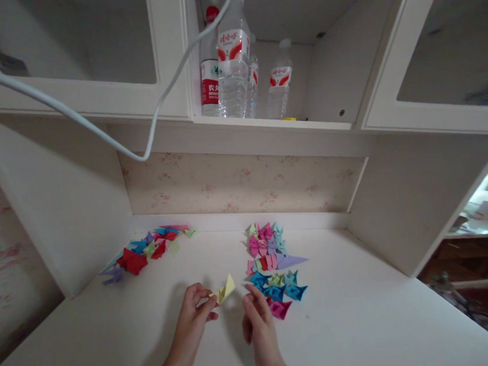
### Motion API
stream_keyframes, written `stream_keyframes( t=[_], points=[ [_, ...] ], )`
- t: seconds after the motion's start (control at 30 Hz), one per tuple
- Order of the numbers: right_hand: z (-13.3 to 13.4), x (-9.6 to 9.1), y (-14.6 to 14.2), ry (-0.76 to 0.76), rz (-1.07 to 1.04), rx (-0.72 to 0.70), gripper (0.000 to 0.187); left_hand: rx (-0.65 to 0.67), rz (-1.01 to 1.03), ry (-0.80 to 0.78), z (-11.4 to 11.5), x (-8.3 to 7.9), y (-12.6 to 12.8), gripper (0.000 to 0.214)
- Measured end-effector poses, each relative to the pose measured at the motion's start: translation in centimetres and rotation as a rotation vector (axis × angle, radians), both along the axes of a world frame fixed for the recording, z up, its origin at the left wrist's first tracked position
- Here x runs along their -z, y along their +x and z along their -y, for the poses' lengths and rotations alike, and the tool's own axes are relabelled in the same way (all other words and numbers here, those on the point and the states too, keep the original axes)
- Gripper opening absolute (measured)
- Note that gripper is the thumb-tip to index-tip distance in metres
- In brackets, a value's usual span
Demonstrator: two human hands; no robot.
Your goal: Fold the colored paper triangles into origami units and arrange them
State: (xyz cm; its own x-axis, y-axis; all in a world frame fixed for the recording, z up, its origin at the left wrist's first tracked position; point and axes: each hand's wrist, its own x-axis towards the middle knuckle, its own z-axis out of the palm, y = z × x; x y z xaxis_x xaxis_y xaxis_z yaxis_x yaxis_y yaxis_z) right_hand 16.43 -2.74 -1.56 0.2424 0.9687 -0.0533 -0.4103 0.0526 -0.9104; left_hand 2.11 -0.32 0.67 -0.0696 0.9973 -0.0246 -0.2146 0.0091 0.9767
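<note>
Between thumb and fingers, my left hand (197,306) pinches a pale yellow folded paper boat (225,291) by its left end, above the white desk. Just to the right of it is my right hand (256,316), fingers loosely curled and apart, with nothing visible in them. It partly covers a magenta folded paper piece (281,308). Beyond that hand lie blue folded paper boats (274,292) in short rows. Farther back sits a group of pink, green and light blue folded papers (267,239), with a long lavender paper cone (291,261) in front of it.
A loose pile of coloured folded papers (134,260) lies at the back left of the desk (354,326). Overhead, an open cabinet shelf (273,122) holds several plastic bottles (233,55). A white cable (111,139) hangs in front of the cabinet. Side panels bound the desk.
</note>
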Motion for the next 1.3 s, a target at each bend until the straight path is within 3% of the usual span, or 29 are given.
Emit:
stream_keyframes(
  t=[0.07,0.23,0.57,0.73,0.97,1.3],
  points=[
    [-0.5,-0.1,-1.3,-0.038,-0.041,-0.050,0.064,0.057,-0.021,-0.016,0.0,0.5,-0.1,0.036],
    [-0.4,-0.1,-1.7,-0.062,-0.024,-0.173,0.055,0.116,-0.111,0.006,0.1,0.6,-0.6,0.038],
    [-0.5,-0.4,-0.2,-0.062,0.004,-0.036,0.044,0.089,-0.139,0.042,-0.3,0.8,-0.9,0.042],
    [-0.6,-0.1,0.1,-0.047,-0.040,-0.048,0.040,0.071,-0.124,0.041,-0.3,0.7,-0.8,0.045],
    [-0.7,0.0,0.2,-0.036,-0.056,-0.091,0.042,0.203,-0.237,0.059,-0.2,1.1,-0.6,0.040],
    [-0.6,-0.1,0.0,-0.052,-0.030,-0.070,0.042,0.146,-0.249,0.024,-0.2,1.0,-0.3,0.041]
  ],
)
